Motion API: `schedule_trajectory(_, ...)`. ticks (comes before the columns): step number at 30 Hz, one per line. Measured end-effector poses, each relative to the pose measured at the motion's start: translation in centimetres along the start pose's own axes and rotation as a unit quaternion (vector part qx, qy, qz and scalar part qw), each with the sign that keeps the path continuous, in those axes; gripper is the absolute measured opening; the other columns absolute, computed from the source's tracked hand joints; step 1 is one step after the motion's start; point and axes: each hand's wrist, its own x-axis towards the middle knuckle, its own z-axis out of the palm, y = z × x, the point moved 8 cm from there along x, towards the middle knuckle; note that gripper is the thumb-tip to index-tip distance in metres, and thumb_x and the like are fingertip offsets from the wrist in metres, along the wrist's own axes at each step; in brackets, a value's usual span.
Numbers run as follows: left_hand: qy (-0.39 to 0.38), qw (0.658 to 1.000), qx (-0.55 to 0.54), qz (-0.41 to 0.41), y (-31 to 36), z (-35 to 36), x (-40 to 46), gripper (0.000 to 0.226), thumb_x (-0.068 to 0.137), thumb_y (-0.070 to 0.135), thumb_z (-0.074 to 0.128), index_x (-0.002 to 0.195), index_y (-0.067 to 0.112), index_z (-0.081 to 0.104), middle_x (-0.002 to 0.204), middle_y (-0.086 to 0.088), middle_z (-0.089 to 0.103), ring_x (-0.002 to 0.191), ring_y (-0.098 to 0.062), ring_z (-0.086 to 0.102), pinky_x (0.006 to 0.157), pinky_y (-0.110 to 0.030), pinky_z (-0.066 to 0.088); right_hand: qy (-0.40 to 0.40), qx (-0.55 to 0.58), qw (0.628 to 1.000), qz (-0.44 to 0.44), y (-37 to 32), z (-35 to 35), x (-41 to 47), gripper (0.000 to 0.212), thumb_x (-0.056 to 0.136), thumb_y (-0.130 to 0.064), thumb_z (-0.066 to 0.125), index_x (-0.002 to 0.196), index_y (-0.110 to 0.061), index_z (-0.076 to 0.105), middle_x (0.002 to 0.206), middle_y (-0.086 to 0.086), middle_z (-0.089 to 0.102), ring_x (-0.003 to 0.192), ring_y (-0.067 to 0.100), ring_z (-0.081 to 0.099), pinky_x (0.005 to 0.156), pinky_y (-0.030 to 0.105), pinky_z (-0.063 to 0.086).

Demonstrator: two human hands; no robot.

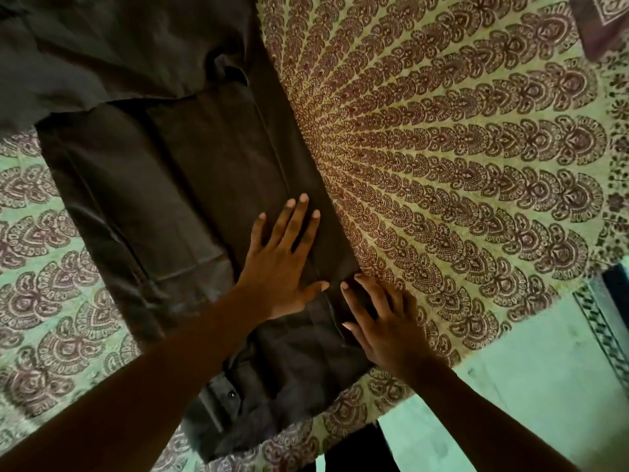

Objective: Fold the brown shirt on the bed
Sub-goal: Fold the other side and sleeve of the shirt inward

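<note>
Garment: dark brown woven cotton shirt (177, 185), lying flat across the left and centre of the frame, running from the upper left down to the lower centre; long creases run along its length.
Garment detail: small dark round button (231, 394) on a placket near the lower centre.
Support: bed covered by a pale green printed bedspread with maroon fan-shaped motifs (459, 172), filling the right half and the left edge of the frame.
Left hand (282, 264): flat on the shirt at centre frame, palm down, fingers spread and extended toward the top of the frame, thumb pointing right.
Right hand (384, 321): lower right of centre, palm down on the shirt's right edge where cloth meets bedspread, fingers loosely spread, nothing pinched.
Hands, relation: just beside each other, thumb tip near fingertip, not touching.
Further cloth: grey-brown crumpled fabric (102, 46) at upper left, overlapping the shirt's far end.
Corner item: maroon patterned cloth (599, 25) at upper right.
Floor: pale green surface (531, 386) at lower right.
</note>
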Motion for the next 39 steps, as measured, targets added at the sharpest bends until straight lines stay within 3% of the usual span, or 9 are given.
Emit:
schedule_trajectory(5, 0.003, 1.0, -0.012, -0.008, -0.1, -0.3, 0.0, 0.109, 0.083, 0.083, 0.039, 0.164, 0.019, 0.005, 0.172, -0.009, -0.01, 0.159, -0.027, -0.002, 0.121, -0.062, 0.012, -0.021, 0.05, 0.999, -0.001, 0.0, -0.9, 0.3, 0.054, 0.1, -0.052, 0.049, 0.147, -0.026, 0.054, 0.153, 0.01, 0.047, 0.129, 0.033, 0.046, 0.097, 0.053, 0.038)
schedule_trajectory(10, 0.091, 0.992, -0.088, -0.02, -2.4, -2.9, 0.4, 0.071, 0.101, 0.055, 0.041, 0.16, 0.018, 0.027, 0.171, -0.006, 0.016, 0.158, -0.024, 0.015, 0.121, -0.051, 0.028, 0.026, 0.127, 0.991, -0.028, -0.6, -3.8, 5.6, 0.046, 0.102, -0.045, 0.049, 0.141, -0.023, 0.06, 0.152, 0.01, 0.049, 0.132, 0.032, 0.048, 0.096, 0.049, 0.038)
schedule_trajectory(16, 0.214, 0.954, -0.156, -0.137, -10.3, -7.0, -0.2, 0.054, 0.103, 0.037, 0.049, 0.151, 0.012, 0.044, 0.162, -0.006, 0.038, 0.154, -0.024, 0.028, 0.121, -0.045, 0.03, 0.075, 0.197, 0.977, -0.04, -3.0, -5.5, 15.4, 0.04, 0.103, -0.036, 0.051, 0.134, -0.016, 0.065, 0.141, 0.009, 0.056, 0.123, 0.028, 0.056, 0.098, 0.045, 0.039)
schedule_trajectory(21, 0.264, 0.911, -0.183, -0.26, -18.7, -9.1, -2.3, 0.05, 0.104, 0.038, 0.051, 0.148, 0.017, 0.045, 0.16, -0.004, 0.04, 0.15, -0.024, 0.033, 0.116, -0.046, 0.033, 0.148, 0.257, 0.955, -0.013, -6.4, -7.2, 23.4, 0.035, 0.101, -0.028, 0.061, 0.131, -0.012, 0.067, 0.136, 0.008, 0.059, 0.121, 0.027, 0.059, 0.095, 0.051, 0.05)
schedule_trajectory(24, 0.294, 0.885, -0.186, -0.31, -23.9, -10.1, -3.8, 0.05, 0.102, 0.04, 0.048, 0.145, 0.015, 0.048, 0.156, -0.007, 0.043, 0.147, -0.027, 0.037, 0.114, -0.049, 0.035, 0.156, 0.267, 0.951, -0.02, -9.7, -8.7, 28.5, 0.034, 0.099, -0.029, 0.061, 0.13, -0.016, 0.067, 0.136, 0.003, 0.059, 0.121, 0.022, 0.059, 0.095, 0.048, 0.048)
schedule_trajectory(28, 0.328, 0.833, -0.206, -0.395, -30.5, -11.0, -6.1, 0.05, 0.103, 0.043, 0.045, 0.144, 0.014, 0.046, 0.15, -0.011, 0.045, 0.139, -0.034, 0.042, 0.112, -0.055, 0.036, 0.13, 0.254, 0.958, -0.036, -14.2, -9.8, 35.4, 0.04, 0.101, -0.034, 0.056, 0.137, -0.018, 0.062, 0.142, 0.001, 0.055, 0.131, 0.019, 0.052, 0.103, 0.041, 0.037)
schedule_trajectory(32, 0.343, 0.747, -0.26, -0.506, -37.1, -10.7, -8.5, 0.046, 0.103, 0.043, 0.05, 0.14, 0.016, 0.045, 0.154, -0.018, 0.033, 0.143, -0.041, 0.029, 0.115, -0.057, 0.025, 0.109, 0.226, 0.966, -0.055, -18.0, -8.8, 41.9, 0.048, 0.099, -0.04, 0.05, 0.14, -0.018, 0.06, 0.147, 0.002, 0.055, 0.137, 0.021, 0.05, 0.102, 0.046, 0.04)
schedule_trajectory(36, 0.29, 0.685, -0.281, -0.606, -42.4, -10.0, -9.8, 0.058, 0.1, 0.048, 0.051, 0.147, 0.019, 0.034, 0.161, -0.022, 0.02, 0.149, -0.047, 0.017, 0.116, -0.065, 0.019, 0.038, 0.24, 0.97, -0.027, -18.8, -6.0, 45.4, 0.049, 0.103, -0.04, 0.051, 0.143, -0.013, 0.057, 0.149, 0.006, 0.053, 0.14, 0.027, 0.046, 0.11, 0.054, 0.041)
schedule_trajectory(39, 0.245, 0.643, -0.305, -0.658, -45.3, -10.1, -10.2, 0.078, 0.098, 0.043, 0.056, 0.157, 0.009, 0.017, 0.165, -0.026, 0.011, 0.151, -0.05, 0.01, 0.119, -0.063, 0.015, 0.088, 0.203, 0.975, -0.022, -18.8, -5.1, 45.3, 0.047, 0.102, -0.041, 0.051, 0.134, -0.008, 0.065, 0.141, 0.007, 0.058, 0.128, 0.031, 0.054, 0.1, 0.053, 0.049)
